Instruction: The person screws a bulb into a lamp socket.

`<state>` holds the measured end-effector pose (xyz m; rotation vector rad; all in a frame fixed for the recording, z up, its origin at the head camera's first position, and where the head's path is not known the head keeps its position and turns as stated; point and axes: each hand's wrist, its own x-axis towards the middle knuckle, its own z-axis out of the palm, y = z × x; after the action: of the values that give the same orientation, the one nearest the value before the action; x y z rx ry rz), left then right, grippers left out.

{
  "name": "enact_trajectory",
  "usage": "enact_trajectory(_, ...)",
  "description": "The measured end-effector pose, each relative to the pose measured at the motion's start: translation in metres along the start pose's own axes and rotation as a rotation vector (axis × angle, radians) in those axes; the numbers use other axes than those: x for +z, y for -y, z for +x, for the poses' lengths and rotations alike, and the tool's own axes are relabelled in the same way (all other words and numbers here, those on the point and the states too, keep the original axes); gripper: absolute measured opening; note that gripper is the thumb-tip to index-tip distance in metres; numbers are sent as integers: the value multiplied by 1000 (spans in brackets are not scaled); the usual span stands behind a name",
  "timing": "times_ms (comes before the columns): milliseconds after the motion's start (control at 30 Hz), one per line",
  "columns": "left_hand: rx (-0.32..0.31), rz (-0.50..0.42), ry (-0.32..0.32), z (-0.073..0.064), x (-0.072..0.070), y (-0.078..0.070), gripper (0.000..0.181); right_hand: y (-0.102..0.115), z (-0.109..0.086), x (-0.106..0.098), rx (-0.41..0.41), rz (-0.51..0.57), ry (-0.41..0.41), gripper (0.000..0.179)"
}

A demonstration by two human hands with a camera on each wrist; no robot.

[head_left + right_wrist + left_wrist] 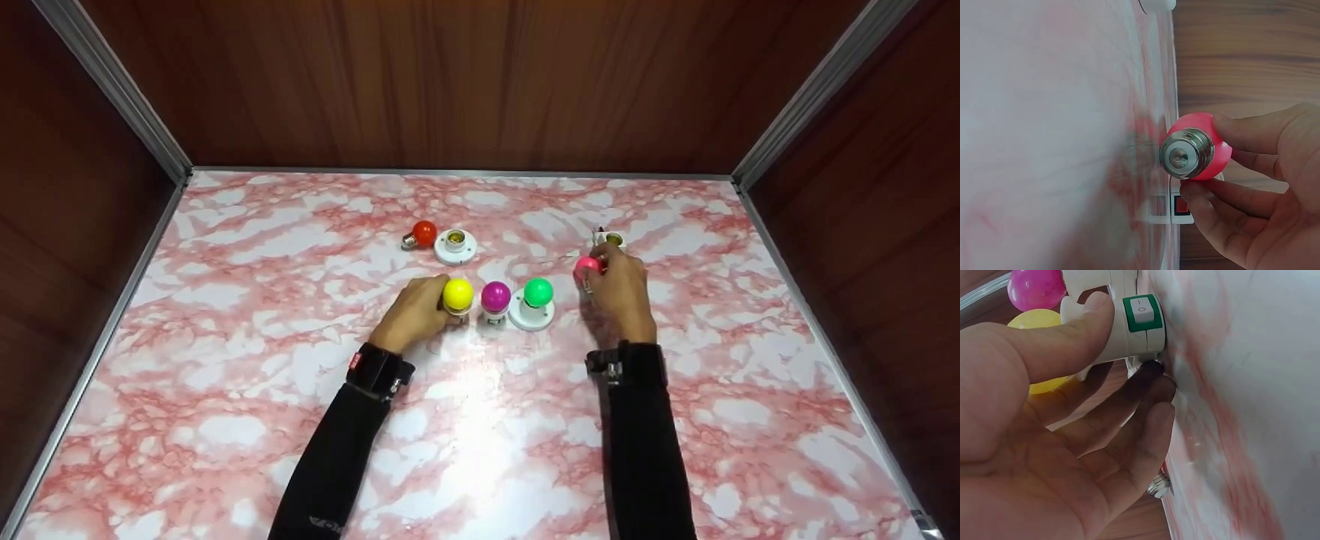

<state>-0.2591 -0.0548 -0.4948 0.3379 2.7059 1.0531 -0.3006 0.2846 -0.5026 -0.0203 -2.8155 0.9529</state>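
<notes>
In the head view my left hand [412,311] is at a yellow bulb [458,294] that stands in a white lamp holder. The left wrist view shows the thumb on this holder [1145,340], beside its green-framed rocker switch [1142,310], with fingers on the other side. My right hand [624,292] pinches a pink bulb [1202,121] between thumb and fingers. Its bare metal screw base [1185,154] faces the right wrist camera. Just beyond that hand is a white lamp holder [614,238] with an open socket. A red switch [1181,204] shows behind the bulb in the right wrist view.
A magenta bulb [496,297] and a green bulb [538,292] stand in white holders between the hands. Farther back, a red bulb [424,233] lies beside an unfilled round white holder [455,247]. Brown wood-grain panels [450,90] wall the marbled table [225,435].
</notes>
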Motion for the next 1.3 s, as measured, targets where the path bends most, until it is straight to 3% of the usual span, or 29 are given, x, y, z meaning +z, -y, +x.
enact_trajectory(400,14,16,14,4,-1,1,34,-4,1,-3,11,37,-6,27)
enact_trajectory(633,-26,-4,-5,12,-14,6,46,-4,2,-4,49,62,18,26)
enact_trajectory(833,-14,-36,-92,30,-27,13,33,-2,1,-7,54,99,30,27)
enact_trajectory(1000,2,-49,-171,50,-29,18,37,1,-1,-17,15,167,-35,32)
enact_trajectory(1133,69,-24,-234,64,-28,20,43,3,-2,-22,18,207,-70,37)
enact_trajectory(1300,111,-7,-214,77,-28,19,62,4,0,-26,27,200,-76,40)
